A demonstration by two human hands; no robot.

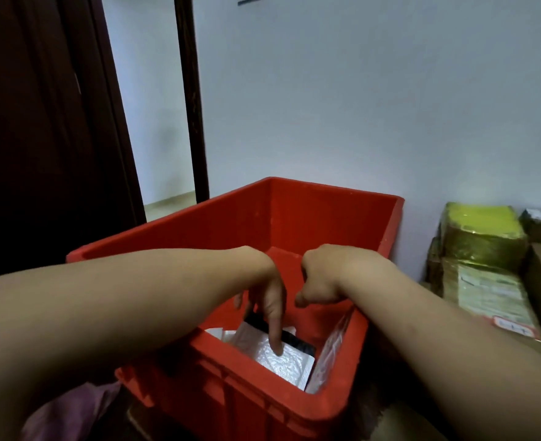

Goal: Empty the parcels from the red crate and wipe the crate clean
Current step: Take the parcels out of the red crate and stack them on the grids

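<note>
Bare skin only, up to the picture's edge. The left forearm [119,300] enters from 9 o'clock, the right forearm [438,316] from 4 o'clock. Both are full and smooth, narrowing at the wrist. The left hand [262,294] and right hand [321,275] have short, rounded fingers.

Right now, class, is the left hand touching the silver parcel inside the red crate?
Touching. In the head view the left hand rests its index fingertip on the silver parcel, no gap visible.

Home storage corner, dark wooden door [39,122], stacked wrapped parcels [482,259], plain wall [358,106]
</note>
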